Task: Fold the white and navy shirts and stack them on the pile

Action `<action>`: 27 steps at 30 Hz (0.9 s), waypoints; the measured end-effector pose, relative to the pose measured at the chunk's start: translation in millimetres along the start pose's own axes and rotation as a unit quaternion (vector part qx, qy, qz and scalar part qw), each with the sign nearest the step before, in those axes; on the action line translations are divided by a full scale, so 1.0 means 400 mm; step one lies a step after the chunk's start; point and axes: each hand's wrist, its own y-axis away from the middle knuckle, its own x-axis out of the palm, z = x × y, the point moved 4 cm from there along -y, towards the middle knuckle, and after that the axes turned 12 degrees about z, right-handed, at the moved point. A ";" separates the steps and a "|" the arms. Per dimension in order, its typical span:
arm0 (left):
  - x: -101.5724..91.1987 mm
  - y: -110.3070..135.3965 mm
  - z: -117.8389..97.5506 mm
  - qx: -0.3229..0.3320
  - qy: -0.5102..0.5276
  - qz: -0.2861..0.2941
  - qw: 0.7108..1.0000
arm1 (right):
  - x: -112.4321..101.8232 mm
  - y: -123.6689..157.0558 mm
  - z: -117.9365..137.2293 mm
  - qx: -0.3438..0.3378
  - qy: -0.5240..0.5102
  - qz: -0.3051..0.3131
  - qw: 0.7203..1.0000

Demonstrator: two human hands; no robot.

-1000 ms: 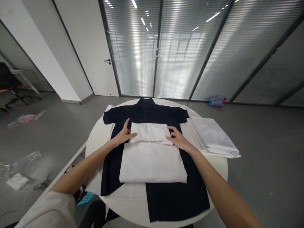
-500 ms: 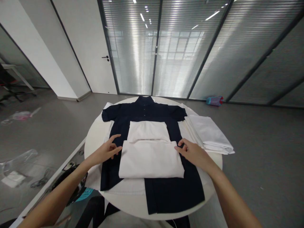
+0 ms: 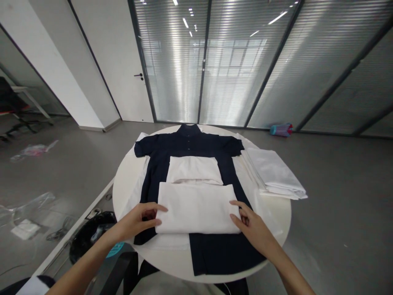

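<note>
A folded white garment (image 3: 196,203) lies on top of a dark navy short-sleeved shirt (image 3: 187,145) that is spread flat over a round white table (image 3: 276,213). My left hand (image 3: 139,219) pinches the garment's near left corner between thumb and fingers. At the near right corner my right hand (image 3: 250,223) does the same, fingers curled onto the cloth edge. The garment's far part is folded over into a narrower band.
A stack of folded white cloth (image 3: 274,174) sits on the table's right side. More white fabric lies under the navy shirt. A black bin (image 3: 89,237) stands on the floor at the left. Plastic wrappers (image 3: 26,205) litter the floor. Glass partitions stand behind.
Both hands slid from the far folded band toward me along the garment's sides and now grip its near corners.
</note>
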 end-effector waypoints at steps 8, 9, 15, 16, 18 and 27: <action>-0.037 0.011 -0.050 -0.027 -0.125 0.041 0.991 | -0.025 0.008 0.018 -0.017 0.117 -0.007 0.993; -0.053 0.008 -0.069 -0.027 -0.157 0.023 0.987 | -0.043 0.001 0.036 -0.042 0.136 -0.040 0.989; -0.097 -0.135 -0.221 0.105 -0.350 -0.202 0.909 | -0.097 -0.174 0.199 -0.195 0.228 -0.088 0.950; -0.081 -0.175 -0.230 0.131 -0.385 -0.210 0.889 | -0.086 -0.215 0.217 -0.201 0.250 -0.069 0.945; -0.044 -0.251 -0.220 0.151 -0.448 -0.213 0.855 | -0.053 -0.285 0.233 -0.196 0.292 -0.034 0.935; 0.039 -0.343 -0.096 0.120 -0.524 -0.200 0.819 | 0.065 -0.333 0.134 -0.176 0.367 0.026 0.913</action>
